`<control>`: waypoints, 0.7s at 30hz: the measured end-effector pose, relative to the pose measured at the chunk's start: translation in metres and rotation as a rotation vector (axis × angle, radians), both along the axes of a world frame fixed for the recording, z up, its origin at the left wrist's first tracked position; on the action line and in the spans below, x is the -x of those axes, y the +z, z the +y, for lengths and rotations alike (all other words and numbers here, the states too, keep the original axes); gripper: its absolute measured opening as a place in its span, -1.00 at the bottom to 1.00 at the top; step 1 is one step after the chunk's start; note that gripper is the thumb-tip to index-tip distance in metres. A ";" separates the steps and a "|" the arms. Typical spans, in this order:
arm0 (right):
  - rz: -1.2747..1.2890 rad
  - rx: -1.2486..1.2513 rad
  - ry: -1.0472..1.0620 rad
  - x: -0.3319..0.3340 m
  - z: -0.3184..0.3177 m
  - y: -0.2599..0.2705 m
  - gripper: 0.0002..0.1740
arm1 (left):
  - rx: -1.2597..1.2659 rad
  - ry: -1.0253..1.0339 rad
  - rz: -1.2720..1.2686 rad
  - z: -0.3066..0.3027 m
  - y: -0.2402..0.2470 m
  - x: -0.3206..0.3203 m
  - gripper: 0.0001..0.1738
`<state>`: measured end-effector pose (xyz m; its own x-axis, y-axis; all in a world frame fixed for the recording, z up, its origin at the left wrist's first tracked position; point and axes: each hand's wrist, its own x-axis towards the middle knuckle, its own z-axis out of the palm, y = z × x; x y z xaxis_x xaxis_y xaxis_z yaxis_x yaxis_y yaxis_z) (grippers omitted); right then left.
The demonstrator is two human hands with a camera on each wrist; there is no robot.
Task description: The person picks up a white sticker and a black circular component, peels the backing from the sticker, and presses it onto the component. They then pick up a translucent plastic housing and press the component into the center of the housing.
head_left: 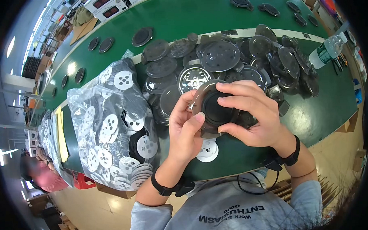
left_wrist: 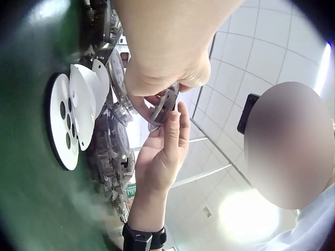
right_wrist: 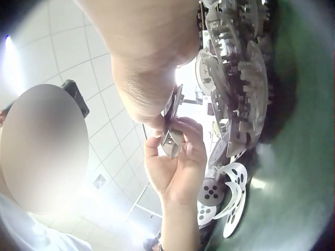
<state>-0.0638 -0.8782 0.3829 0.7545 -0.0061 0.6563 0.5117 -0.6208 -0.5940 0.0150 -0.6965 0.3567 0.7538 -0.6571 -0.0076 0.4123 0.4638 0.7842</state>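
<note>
Both hands hold one round smoky translucent cover with a black disc on it, above the table's near part. The left hand pinches the cover's left rim, thumb on top. Fingers and thumb of the right hand grip the black disc from the right. In the left wrist view the cover is seen edge-on between the two hands. The right wrist view shows the piece edge-on as well, partly hidden by the fingers. White discs with holes lie just below the hands.
Behind the hands is a large pile of smoky covers. A clear bag of white discs stands at the left. A bottle is at the far right. More round covers are spread over the green table.
</note>
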 end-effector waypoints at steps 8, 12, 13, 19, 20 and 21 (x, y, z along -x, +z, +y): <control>0.040 -0.009 0.009 0.002 0.001 0.000 -0.41 | 0.038 -0.018 -0.054 0.001 -0.003 -0.001 -0.47; 0.064 0.108 -0.083 0.004 0.000 0.006 -0.31 | -0.015 0.018 -0.179 -0.001 -0.010 -0.002 -0.44; 0.071 0.068 -0.132 0.002 0.000 0.007 -0.28 | -0.014 0.015 -0.188 -0.001 -0.009 -0.003 -0.42; 0.437 -0.694 0.053 0.004 0.004 -0.007 -0.59 | 0.061 -0.017 -0.138 -0.003 -0.009 0.000 -0.43; 0.477 -0.749 0.072 0.005 0.004 -0.006 -0.62 | 0.076 -0.036 -0.124 -0.003 -0.010 0.001 -0.45; 0.517 -0.804 0.092 0.006 0.005 -0.002 -0.65 | 0.042 -0.002 -0.127 -0.007 -0.005 0.005 -0.59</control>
<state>-0.0701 -0.8731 0.3810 0.9695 -0.2356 0.0672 0.0930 0.1002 -0.9906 0.0104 -0.7034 0.3515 0.7454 -0.6566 0.1152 0.3118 0.4962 0.8103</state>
